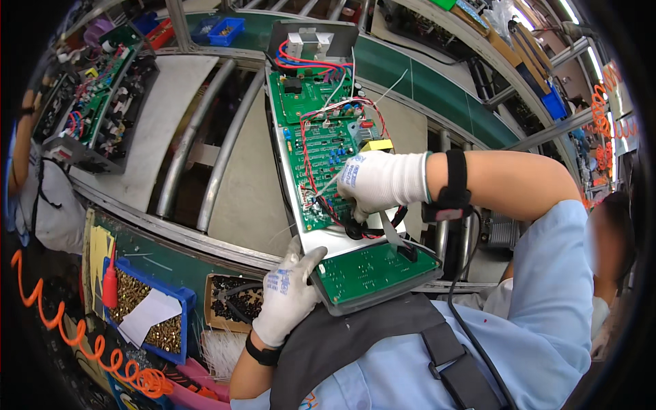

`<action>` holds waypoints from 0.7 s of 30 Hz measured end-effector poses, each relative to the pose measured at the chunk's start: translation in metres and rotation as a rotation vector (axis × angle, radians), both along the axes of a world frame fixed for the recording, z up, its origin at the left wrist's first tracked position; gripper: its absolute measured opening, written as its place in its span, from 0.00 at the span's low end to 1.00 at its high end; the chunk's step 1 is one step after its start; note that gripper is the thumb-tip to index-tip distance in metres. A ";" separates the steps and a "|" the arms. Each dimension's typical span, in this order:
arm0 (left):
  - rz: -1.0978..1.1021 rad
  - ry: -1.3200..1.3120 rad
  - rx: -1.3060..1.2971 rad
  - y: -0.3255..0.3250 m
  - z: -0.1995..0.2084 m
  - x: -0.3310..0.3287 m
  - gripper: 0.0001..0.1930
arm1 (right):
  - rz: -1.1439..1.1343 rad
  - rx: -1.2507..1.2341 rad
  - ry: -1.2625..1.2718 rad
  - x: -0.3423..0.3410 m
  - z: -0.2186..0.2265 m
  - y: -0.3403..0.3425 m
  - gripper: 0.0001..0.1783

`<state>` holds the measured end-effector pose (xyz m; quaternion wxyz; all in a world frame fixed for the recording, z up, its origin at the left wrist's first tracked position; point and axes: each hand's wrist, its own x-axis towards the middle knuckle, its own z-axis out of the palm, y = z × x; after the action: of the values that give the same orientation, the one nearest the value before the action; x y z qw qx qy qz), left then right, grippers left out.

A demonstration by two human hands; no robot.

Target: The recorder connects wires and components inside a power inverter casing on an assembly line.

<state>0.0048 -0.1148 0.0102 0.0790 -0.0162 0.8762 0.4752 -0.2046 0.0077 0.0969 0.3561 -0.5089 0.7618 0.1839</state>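
Note:
A long open metal chassis (278, 137) lies in front of me with a green circuit board (321, 154) full of components. Red, black and white wires (305, 150) run along it. My right hand (383, 181), in a white glove, is closed over the board's near right part. From its fingers a thin white strip like a cable tie (328, 186) reaches to the wires; the fingertips are partly hidden. At the chassis's near end a dark-framed panel with a green board (376, 273) tilts toward me, joined by a grey ribbon cable (391, 231). My gloved left hand (287, 294) grips its left corner.
Metal rollers (222, 164) flank the work board. At lower left stand a blue bin (181, 335) of brass-coloured parts, a cardboard box (222, 318) of black screws, white strips (222, 352) and an orange coiled hose (89, 348). Another chassis (102, 102) and a person's arm (24, 137) are at far left.

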 end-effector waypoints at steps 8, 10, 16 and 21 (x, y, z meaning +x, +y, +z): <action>-0.061 -0.093 0.013 -0.003 -0.003 -0.006 0.25 | -0.042 0.110 -0.029 -0.002 -0.009 -0.006 0.20; -0.027 -0.058 0.067 -0.003 -0.002 -0.007 0.25 | -0.054 0.060 -0.021 -0.001 -0.004 -0.003 0.20; -0.004 0.187 -0.060 -0.003 -0.017 -0.006 0.22 | -0.366 -0.421 -0.357 -0.025 0.022 0.030 0.22; -0.025 0.141 -0.012 -0.004 -0.003 -0.006 0.23 | -0.779 -0.990 -0.212 -0.033 0.037 0.151 0.22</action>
<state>-0.0012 -0.1185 0.0074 0.0230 0.0277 0.8824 0.4691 -0.2380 0.1583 0.1337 0.1932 -0.3144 0.8463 -0.3841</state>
